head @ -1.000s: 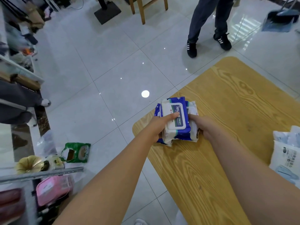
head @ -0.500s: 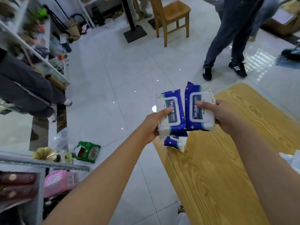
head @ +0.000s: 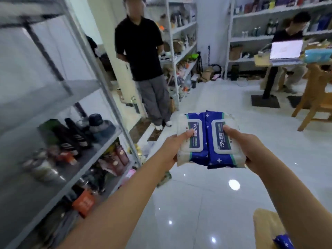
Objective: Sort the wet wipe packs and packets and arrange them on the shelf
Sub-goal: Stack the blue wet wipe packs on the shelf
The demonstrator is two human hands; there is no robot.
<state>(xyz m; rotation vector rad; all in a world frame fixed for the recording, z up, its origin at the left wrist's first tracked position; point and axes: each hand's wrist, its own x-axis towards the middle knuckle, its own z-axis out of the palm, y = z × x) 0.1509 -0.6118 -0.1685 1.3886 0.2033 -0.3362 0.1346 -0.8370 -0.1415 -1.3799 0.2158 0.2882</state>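
Now left grip (head: 173, 147) pinches left pack (head: 195, 141), right grip (head: 249, 148) right pack (head: 218, 141), edges touching; shelf (head: 53, 97) alongside

Site: a stockroom or small shop that doubles as an office. The grey metal rack (head: 45, 97) on my left holds dark bottles (head: 71, 137) and small packaged goods. White shelving (head: 181, 27) along the far walls is packed with mixed items. The floor is glossy white tile (head: 206, 194). A person sits behind an open laptop (head: 285, 49), with a wooden chair (head: 316, 97) near.
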